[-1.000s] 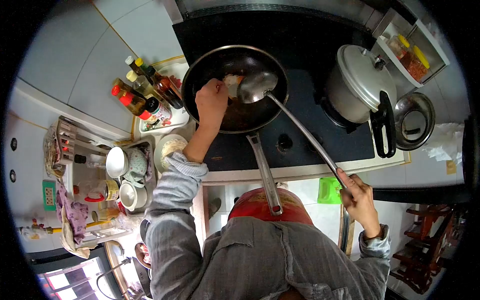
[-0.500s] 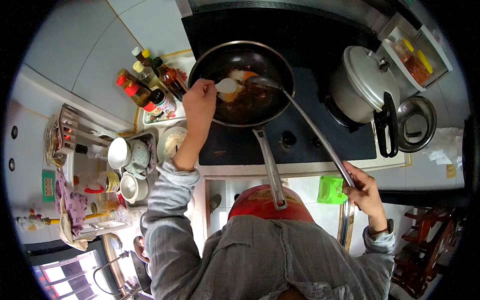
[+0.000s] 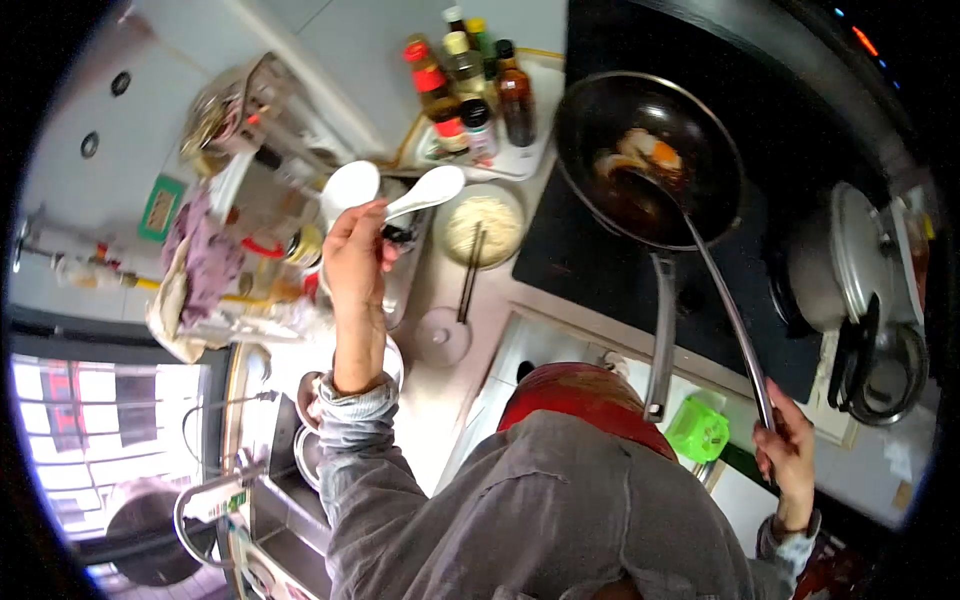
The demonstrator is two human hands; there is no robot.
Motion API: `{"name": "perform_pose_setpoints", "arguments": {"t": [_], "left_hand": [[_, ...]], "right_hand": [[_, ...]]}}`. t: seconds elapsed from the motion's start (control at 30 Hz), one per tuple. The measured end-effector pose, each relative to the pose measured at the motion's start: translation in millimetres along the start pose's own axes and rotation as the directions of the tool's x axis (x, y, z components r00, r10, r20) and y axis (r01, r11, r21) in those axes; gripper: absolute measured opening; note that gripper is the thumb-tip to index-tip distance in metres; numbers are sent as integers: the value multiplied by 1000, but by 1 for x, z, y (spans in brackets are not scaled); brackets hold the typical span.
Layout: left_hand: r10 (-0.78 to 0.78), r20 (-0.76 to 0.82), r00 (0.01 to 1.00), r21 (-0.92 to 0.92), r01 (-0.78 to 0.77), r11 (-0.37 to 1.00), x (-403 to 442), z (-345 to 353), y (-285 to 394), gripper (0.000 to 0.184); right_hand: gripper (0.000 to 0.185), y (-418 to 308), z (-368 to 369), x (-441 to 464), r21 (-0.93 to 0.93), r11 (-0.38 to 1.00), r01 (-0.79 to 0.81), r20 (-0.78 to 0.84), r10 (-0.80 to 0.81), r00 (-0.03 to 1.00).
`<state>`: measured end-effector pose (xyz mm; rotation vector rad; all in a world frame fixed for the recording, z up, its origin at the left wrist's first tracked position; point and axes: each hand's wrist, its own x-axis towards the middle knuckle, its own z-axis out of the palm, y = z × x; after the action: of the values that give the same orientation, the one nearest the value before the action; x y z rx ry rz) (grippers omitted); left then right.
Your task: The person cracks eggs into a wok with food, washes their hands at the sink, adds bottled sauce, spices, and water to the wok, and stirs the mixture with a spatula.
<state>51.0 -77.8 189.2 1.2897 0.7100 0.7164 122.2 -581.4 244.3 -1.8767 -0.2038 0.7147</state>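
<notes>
My left hand grips a white spoon by its handle, held up at the left of the counter, close to a white bowl. The long metal handle of a ladle is in my right hand. The ladle's head rests in the dark wok on the stove. Inside the wok lies an egg with an orange yolk, beside brown liquid. A bowl of pale shreds with dark chopsticks stands between my left hand and the stove.
Sauce bottles stand on a white tray behind the bowl of shreds. A pressure cooker is right of the wok. A round lid lies on the counter. The sink is at the lower left, a green container below the stove.
The view has turned to the left. My left hand has left the wok with the white spoon and moved over the counter. The ladle has stayed in my right hand.
</notes>
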Motion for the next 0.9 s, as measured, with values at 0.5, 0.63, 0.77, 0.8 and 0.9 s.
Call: {"name": "perform_pose_setpoints", "arguments": {"t": [0.5,0.63,0.77,0.8,0.9], "left_hand": [[324,-372,870,763,88,641,28,-142,-88,20],[196,-322,926,780,143,609,41,-150,-105,27],[147,-278,949,783,135,607,38,-172,-121,34],[88,-306,948,741,178,648,31,-172,-118,35],[196,-273,942,782,99,615,-5,-150,-85,36]], "right_hand": [[55,-3,17,59,-96,992,77,-177,-93,980],[54,10,21,93,-93,987,131,-219,-148,964],[54,12,25,112,-56,993,107,-199,-116,973],[54,11,26,114,-25,994,105,-184,-107,977],[58,4,15,110,121,989,80,-165,-60,985]]}}
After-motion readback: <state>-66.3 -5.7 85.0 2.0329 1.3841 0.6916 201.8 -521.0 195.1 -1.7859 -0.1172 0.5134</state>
